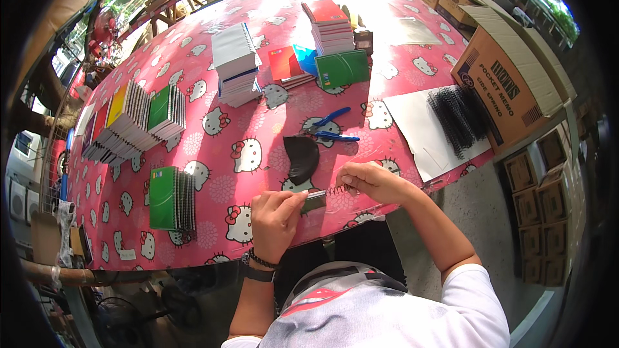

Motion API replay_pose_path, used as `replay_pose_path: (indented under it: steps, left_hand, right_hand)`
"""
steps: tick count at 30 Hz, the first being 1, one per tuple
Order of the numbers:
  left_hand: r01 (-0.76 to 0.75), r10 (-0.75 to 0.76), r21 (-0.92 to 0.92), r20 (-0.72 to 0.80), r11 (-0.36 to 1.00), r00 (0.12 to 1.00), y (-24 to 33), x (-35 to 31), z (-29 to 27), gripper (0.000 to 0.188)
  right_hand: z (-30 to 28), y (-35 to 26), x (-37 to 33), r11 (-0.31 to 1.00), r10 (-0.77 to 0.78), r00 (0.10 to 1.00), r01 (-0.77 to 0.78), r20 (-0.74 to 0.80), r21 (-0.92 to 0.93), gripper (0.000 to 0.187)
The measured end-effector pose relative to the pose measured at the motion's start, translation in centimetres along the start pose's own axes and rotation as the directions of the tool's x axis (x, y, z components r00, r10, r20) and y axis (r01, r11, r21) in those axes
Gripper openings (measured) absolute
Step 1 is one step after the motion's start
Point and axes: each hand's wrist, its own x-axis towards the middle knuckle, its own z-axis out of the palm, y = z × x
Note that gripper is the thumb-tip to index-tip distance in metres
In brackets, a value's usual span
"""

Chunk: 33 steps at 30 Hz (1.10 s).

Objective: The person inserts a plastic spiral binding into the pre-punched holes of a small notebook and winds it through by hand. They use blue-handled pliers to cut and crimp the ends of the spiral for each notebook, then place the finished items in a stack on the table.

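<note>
My left hand (276, 218) is closed on a small notebook (314, 195), seen nearly edge-on at the table's near edge. A thin spiral coil (336, 189) stretches from the notebook's end toward my right hand (374, 182), whose fingers pinch its far end. How much of the coil runs through the notebook I cannot tell. Just beyond my hands lies a black curved pad or pouch (302, 158). Past it rest blue-handled pliers (334, 134), with their handles apart.
Green notebooks (163, 198) are stacked at left, near more coloured stacks (129, 116). White pads (235, 51) and red and green notebooks (343, 69) stand farther back. At right, black coils (456, 119) lie on white card (416, 113) beside an open carton (506, 80). Patterned pink cloth (213, 148) covers the table.
</note>
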Motion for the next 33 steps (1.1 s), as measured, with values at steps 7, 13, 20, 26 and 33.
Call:
replay_pose_path:
  steps: [7,13,20,26,33]
  left_hand:
    - [0.067,-0.067,0.013,0.026,0.998,0.997,1.2,0.6,0.0,0.028]
    - [0.136,-0.136,0.002,0.074,0.991,0.988,2.0,0.3,0.8,0.023]
    - [0.055,-0.052,-0.060,0.054,0.997,0.997,3.3,0.1,1.1,0.022]
    - [0.021,-0.017,-0.032,0.134,0.999,0.991,2.9,-1.1,1.1,0.018]
    - [0.036,-0.022,-0.076,0.175,0.996,0.984,2.3,-0.5,-0.8,0.018]
  right_hand:
    - [0.9,-0.6,0.1,0.962,-0.135,0.989,0.119,-0.052,-0.244,0.023]
    - [2.0,-1.1,-0.2,0.913,-0.041,0.996,0.003,-0.084,-0.408,0.021]
    - [1.6,-2.6,-0.6,0.958,0.095,0.983,-0.047,0.159,-0.282,0.037]
    - [-0.2,0.6,3.2,0.904,-0.087,0.996,0.091,0.028,-0.417,0.038]
    - [3.2,0.0,8.7,0.732,-0.290,0.957,0.242,0.030,-0.638,0.068]
